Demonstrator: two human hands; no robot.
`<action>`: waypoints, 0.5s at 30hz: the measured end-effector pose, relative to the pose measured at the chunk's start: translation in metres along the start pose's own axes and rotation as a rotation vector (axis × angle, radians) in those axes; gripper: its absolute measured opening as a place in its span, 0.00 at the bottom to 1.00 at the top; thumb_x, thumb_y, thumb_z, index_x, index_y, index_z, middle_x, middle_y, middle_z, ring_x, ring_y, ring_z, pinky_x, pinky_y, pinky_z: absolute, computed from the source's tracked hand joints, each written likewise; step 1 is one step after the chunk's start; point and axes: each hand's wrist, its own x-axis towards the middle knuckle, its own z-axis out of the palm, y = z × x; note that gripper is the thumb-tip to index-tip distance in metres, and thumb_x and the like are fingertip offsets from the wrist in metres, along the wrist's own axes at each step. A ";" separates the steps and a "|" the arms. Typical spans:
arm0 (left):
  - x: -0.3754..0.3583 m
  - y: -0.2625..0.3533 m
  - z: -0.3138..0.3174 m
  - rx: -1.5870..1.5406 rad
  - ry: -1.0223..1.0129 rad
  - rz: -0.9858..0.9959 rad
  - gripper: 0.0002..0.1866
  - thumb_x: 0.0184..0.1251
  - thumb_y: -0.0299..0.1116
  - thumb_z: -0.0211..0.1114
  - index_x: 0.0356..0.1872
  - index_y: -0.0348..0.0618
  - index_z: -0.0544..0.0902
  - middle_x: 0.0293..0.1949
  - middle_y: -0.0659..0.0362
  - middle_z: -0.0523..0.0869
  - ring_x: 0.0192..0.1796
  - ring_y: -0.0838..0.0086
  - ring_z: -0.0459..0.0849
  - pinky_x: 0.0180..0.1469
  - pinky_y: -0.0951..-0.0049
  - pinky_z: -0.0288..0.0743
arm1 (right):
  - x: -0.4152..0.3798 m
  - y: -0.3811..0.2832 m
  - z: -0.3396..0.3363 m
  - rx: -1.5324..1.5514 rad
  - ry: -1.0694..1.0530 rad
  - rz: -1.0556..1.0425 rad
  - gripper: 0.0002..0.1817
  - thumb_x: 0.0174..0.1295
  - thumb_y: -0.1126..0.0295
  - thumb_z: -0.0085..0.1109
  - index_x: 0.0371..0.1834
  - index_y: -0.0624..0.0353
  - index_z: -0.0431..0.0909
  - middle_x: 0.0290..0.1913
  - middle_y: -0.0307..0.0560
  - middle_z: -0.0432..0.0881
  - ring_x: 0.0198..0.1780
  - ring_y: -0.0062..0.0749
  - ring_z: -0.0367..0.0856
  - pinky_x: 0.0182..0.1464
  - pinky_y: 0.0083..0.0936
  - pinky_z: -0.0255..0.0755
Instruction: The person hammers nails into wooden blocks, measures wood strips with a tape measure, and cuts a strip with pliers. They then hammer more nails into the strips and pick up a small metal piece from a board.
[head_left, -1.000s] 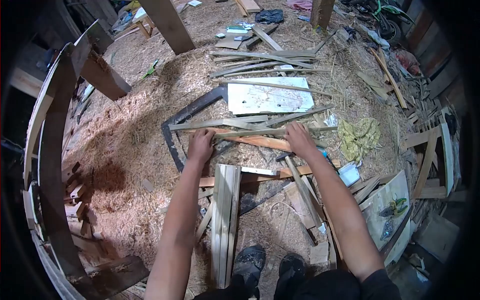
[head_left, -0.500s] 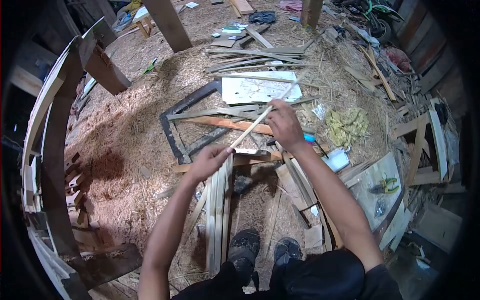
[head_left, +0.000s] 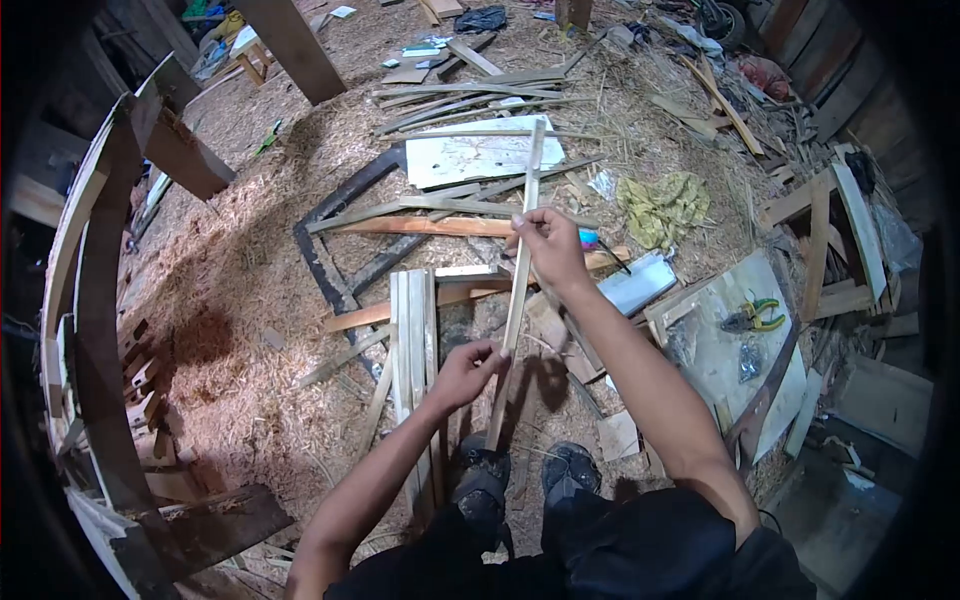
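A long, thin wooden strip (head_left: 522, 270) is held up in front of me, running from near my shoes to over the white board (head_left: 470, 152). My left hand (head_left: 470, 374) pinches its lower part, and my right hand (head_left: 550, 246) is closed around it higher up. Left of the strip, a bundle of pale wooden slats (head_left: 412, 340) stretches away from my feet. Beyond my hands, an orange-brown plank (head_left: 430, 226) lies across a dark wooden frame (head_left: 312, 250). Something blue (head_left: 588, 238) shows just past my right hand.
Wood shavings cover the ground. Pliers (head_left: 755, 316) with yellow-green handles rest on a pale panel (head_left: 770, 375) at right. A crumpled yellow cloth (head_left: 662, 208) lies farther off. Dark posts (head_left: 290, 50) stand at the back, and a curved wooden structure (head_left: 100, 290) rises at left.
The strip has swung from a diagonal to nearly lengthwise, its near end now by my shoes. My left hand has moved right and nearer to me. The camera view has shifted slightly.
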 end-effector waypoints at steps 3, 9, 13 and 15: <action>0.018 0.003 0.003 -0.100 -0.018 0.002 0.14 0.79 0.41 0.62 0.47 0.39 0.85 0.34 0.64 0.87 0.37 0.82 0.82 0.40 0.77 0.76 | -0.027 0.020 -0.008 -0.033 -0.099 0.001 0.08 0.71 0.70 0.63 0.40 0.65 0.79 0.31 0.45 0.87 0.33 0.24 0.86 0.38 0.24 0.79; 0.050 -0.001 0.004 -0.170 0.183 -0.083 0.13 0.79 0.37 0.61 0.52 0.38 0.83 0.41 0.61 0.86 0.39 0.80 0.83 0.41 0.76 0.79 | -0.126 0.056 -0.030 -0.248 -0.189 0.066 0.09 0.70 0.68 0.63 0.38 0.64 0.80 0.35 0.44 0.86 0.37 0.23 0.84 0.42 0.24 0.78; 0.066 -0.007 0.019 -0.193 0.060 -0.136 0.15 0.79 0.39 0.61 0.52 0.38 0.84 0.43 0.60 0.87 0.41 0.80 0.83 0.41 0.76 0.79 | -0.181 0.050 -0.023 -0.376 -0.231 0.191 0.09 0.68 0.67 0.64 0.39 0.63 0.80 0.31 0.47 0.85 0.34 0.30 0.84 0.40 0.31 0.77; 0.075 -0.017 0.024 -0.120 0.037 -0.132 0.15 0.80 0.40 0.60 0.50 0.38 0.85 0.41 0.60 0.88 0.40 0.80 0.83 0.41 0.76 0.79 | -0.187 0.036 -0.023 -0.637 -0.307 0.215 0.11 0.64 0.65 0.65 0.39 0.63 0.81 0.30 0.54 0.84 0.34 0.46 0.85 0.41 0.39 0.77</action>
